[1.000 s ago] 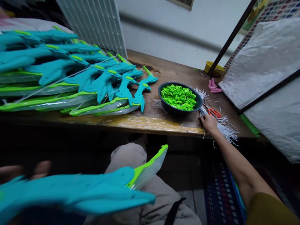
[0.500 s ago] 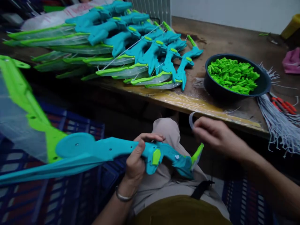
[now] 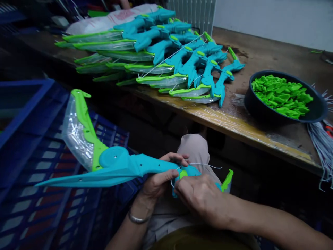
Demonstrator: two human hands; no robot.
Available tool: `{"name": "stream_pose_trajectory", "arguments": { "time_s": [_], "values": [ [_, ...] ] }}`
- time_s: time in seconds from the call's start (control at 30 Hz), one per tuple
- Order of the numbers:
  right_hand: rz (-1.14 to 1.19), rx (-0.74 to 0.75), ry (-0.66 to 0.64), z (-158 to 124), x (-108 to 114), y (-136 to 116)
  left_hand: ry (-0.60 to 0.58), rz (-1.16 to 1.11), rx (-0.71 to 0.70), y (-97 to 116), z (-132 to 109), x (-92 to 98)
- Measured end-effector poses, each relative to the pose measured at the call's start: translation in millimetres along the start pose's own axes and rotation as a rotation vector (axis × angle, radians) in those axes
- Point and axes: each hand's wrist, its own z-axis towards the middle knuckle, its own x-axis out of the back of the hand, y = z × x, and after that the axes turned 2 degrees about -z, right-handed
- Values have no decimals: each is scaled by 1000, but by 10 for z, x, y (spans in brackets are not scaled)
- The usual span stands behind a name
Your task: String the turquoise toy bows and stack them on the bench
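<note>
L hand (image 3: 158, 178): fingers wrapped round the mid-section of a long turquoise plastic bow-shaped pc (image 3: 151, 164), thumb on near side, other fingertips on far side, gripping it. Bow-shaped pc hangs above the lap, long pointed end well out to L of those fingers, w/ a bright green limb (image 3: 90, 128) backed by clear plastic angled up there; short green tip (image 3: 228, 180) sticks out just past R knuckles.

R hand (image 3: 205, 196): fingers curled in, narrow, at the grip, just R of L thumb & beside a small bright green inset (image 3: 183, 174). Thin white cord (image 3: 201, 163) loops by the L thumb, near part reaching R fingertips, loose end trailing R above R hand. Can't tell if R fingers pinch it.

Beyond fingers, on brown wooden table (image 3: 262, 52): pile of similar turquoise-and-green bows (image 3: 194, 67) ahead; dark round bowl (image 3: 262, 113) of bright green plastic pcs (image 3: 282, 95) ahead-R; bundle of white cords (image 3: 319, 149) farther R. Blue slatted plastic crate (image 3: 28, 118) L of L fingers.
</note>
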Motion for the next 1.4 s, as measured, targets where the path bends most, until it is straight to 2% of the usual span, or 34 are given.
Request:
{"name": "stream_pose_trajectory", "arguments": {
  "time_s": [0.2,0.3,0.43,0.57,0.7,0.77,0.87,0.93,1.0,1.07,1.13,1.2,1.3,1.4],
  "values": [
    [13,-46,281,132,14,-118,4,7,-55,-21,-164,136],
    [-30,-11,265,151,-76,-160,13,20,-62,-41,-228,155],
    [-81,41,264,119,-231,-187,-16,-42,-160,-64,-233,112],
    [43,-11,274,104,-260,-197,-12,-119,-181,-54,-175,22],
    [146,-20,171,84,-224,-189,80,-189,-211,-10,-111,-30],
    [272,-18,100,26,-186,-154,110,-182,-221,18,-96,-18],
    [424,-187,104,-160,-88,14,140,-168,-237,56,-107,40],
    [281,-427,98,-335,0,236,168,-166,-238,71,-132,89],
    [9,-641,34,-515,89,518,195,-176,-241,78,-155,129],
    [-198,-759,-59,-666,156,789,204,-181,-244,81,-167,152],
    [-254,-795,-138,-758,185,975,208,-177,-240,85,-167,153],
    [-257,-804,-233,-778,166,1054,222,-170,-220,96,-162,139],
    [-215,-825,-344,-711,71,1052,248,-163,-207,116,-161,110],
    [-182,-908,-360,-633,-36,1053,245,-166,-211,118,-174,96]
  ]
}}
